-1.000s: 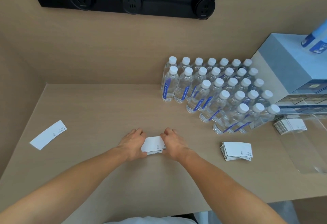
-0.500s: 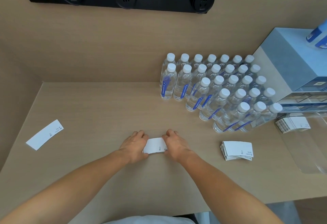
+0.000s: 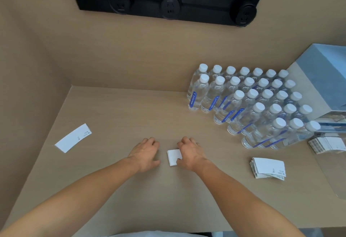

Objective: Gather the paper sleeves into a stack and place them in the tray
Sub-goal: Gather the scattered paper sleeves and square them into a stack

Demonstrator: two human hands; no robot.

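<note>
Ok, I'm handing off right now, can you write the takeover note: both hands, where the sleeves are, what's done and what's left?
Left hand: open, flat on the counter, touching no sleeves.
Right hand: resting on the small sleeve stack; firm grip or not, unclear.
Loose sleeve: far left, alone.
Second stack: right, on the counter.
Clear tray: far right, already holding a stack.
Done: two stacks gathered, one in the tray.
Left: collect the loose sleeve, merge stacks, place them in the tray.

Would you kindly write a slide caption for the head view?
Right hand on a small sleeve stack, left hand just apart; a lone sleeve lies far left.
</note>
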